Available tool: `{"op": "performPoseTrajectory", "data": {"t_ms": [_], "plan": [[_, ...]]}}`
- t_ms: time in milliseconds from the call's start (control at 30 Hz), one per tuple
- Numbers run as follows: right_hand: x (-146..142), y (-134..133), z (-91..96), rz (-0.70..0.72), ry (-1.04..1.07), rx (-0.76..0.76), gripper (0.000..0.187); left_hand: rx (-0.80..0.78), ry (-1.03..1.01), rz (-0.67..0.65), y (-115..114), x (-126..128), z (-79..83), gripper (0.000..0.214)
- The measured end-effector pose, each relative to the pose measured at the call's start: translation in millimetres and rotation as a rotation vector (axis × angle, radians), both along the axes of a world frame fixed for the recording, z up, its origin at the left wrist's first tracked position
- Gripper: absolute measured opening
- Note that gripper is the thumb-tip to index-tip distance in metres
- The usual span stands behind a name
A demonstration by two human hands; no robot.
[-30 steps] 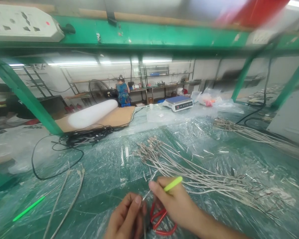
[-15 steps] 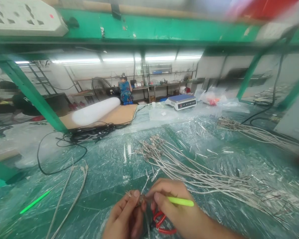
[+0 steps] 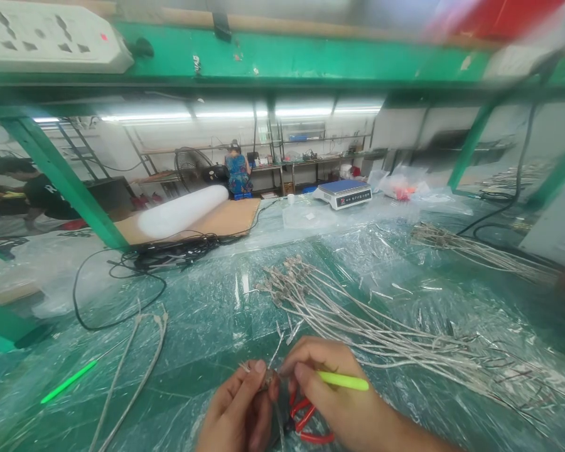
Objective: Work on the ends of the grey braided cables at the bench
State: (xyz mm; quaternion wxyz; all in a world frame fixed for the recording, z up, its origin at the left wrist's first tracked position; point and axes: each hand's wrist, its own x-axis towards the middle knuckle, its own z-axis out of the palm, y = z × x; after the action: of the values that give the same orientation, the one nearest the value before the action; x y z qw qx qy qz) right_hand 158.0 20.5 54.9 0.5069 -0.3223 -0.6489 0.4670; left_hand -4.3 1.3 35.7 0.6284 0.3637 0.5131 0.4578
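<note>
My left hand (image 3: 238, 414) and my right hand (image 3: 332, 392) meet at the bottom centre, both pinching the metal end of a thin grey cable (image 3: 267, 378). A yellow-green stick tool (image 3: 343, 380) is held in my right hand and points to the right. Red-handled pliers (image 3: 306, 419) lie on the table under my right hand. A big bundle of grey cables with metal connectors (image 3: 358, 320) lies just beyond my hands and runs to the right.
Clear plastic film (image 3: 207, 301) covers the green table. Two loose grey cables (image 3: 136, 358) and a green stick (image 3: 68, 382) lie left. Black cords (image 3: 169, 251), a white roll (image 3: 181, 210), a scale (image 3: 343, 193) and another cable bundle (image 3: 480, 251) sit farther back. People work in the background.
My right hand turned the yellow-green tool from pointing up-right to lying flat to the right, and both hands closed together on the cable end. The view shifted slightly.
</note>
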Motion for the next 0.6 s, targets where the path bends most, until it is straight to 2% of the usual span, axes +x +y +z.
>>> {"op": "performPoseTrajectory", "data": {"t_ms": [367,500,600], "plan": [[-0.9,-1.0,0.6,-0.002,-0.078,0.011,0.027,0.033,0.074,0.064,0.6,0.4,-7.3,0.042],[-2.0,-0.9,-2.0,-0.025,-0.135,0.034,0.027,0.074,0.169,0.079,2.4,-2.3,-12.8,0.041],[-2.6,0.2,-1.2,-0.003,-0.078,-0.080,0.024,0.160,0.259,0.087,2.3,-2.8,-11.6,0.039]]}}
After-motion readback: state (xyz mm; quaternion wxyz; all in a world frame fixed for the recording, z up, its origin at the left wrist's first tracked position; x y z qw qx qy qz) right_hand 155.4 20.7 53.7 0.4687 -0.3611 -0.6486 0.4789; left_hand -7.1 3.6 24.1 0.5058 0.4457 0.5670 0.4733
